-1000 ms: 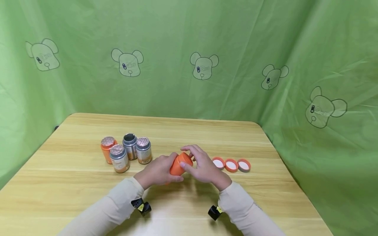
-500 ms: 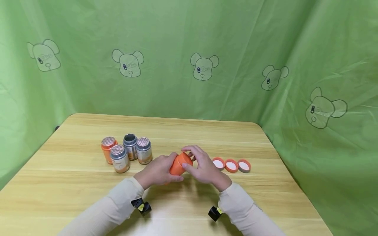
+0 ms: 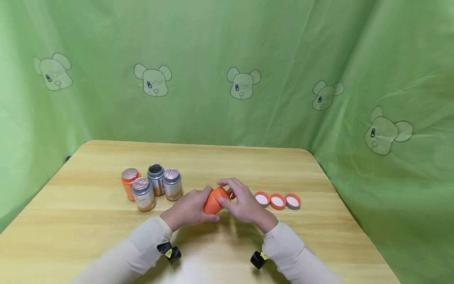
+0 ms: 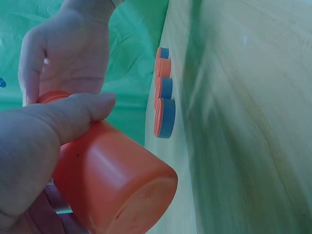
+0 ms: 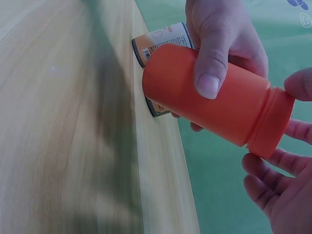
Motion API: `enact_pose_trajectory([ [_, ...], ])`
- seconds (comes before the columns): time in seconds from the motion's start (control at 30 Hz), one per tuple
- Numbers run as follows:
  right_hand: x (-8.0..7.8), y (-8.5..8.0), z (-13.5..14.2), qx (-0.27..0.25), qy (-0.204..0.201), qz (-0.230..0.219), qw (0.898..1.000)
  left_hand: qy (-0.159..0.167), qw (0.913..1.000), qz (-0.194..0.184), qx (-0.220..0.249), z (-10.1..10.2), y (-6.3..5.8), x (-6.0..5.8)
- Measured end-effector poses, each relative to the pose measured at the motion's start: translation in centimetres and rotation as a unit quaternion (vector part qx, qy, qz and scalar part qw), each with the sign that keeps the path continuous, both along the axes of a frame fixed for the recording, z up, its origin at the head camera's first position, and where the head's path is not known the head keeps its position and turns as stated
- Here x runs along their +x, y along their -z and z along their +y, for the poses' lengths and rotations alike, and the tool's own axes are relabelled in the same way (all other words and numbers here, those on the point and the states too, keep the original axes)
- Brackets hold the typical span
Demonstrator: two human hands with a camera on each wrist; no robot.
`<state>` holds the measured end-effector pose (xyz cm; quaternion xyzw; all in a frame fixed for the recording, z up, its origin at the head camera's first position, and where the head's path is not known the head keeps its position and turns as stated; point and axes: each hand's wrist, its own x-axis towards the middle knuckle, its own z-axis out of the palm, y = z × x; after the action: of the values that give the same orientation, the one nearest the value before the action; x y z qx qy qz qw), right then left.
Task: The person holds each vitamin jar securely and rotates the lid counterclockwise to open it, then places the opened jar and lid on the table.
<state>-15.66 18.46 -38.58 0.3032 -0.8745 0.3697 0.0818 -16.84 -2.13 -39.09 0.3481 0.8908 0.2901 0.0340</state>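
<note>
An orange bottle (image 5: 195, 97) is held tilted above the table, its base toward my left side. My left hand (image 3: 191, 209) grips its body, the thumb lying along the side. At the other end sits an orange cap (image 5: 273, 124). My right hand (image 3: 246, 203) holds this cap by its rim, with the thumb on one side and fingers on the other, as the right wrist view shows. Whether the cap is loose on the neck I cannot tell. The bottle's underside faces the left wrist camera.
Left of my hands stand an orange jar (image 3: 128, 186) and grey jars, two with foil seals (image 3: 142, 183), one uncovered grey jar (image 3: 156, 179). Upturned lids (image 3: 278, 201) with white liners lie right of my right hand. A green curtain (image 3: 198, 106) hangs behind the table (image 3: 230, 157).
The whole head view has shifted, so the table and curtain sit slightly lower in it. Both hands stay on the bottle and its cap, with little visible movement.
</note>
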Motion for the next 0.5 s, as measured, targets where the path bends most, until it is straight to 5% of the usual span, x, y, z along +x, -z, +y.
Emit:
enact_pose_trajectory([
  [0.27, 0.16, -0.10, -0.26, 0.015, 0.029, -0.009, 0.999, 0.007, 0.9999, 0.003, 0.008, 0.07, 0.00, 0.08],
  [0.5, -0.01, 0.04, -0.10, -0.001, 0.004, 0.002, 1.000, -0.002, 1.0000, 0.003, 0.007, -0.05, 0.04, 0.07],
])
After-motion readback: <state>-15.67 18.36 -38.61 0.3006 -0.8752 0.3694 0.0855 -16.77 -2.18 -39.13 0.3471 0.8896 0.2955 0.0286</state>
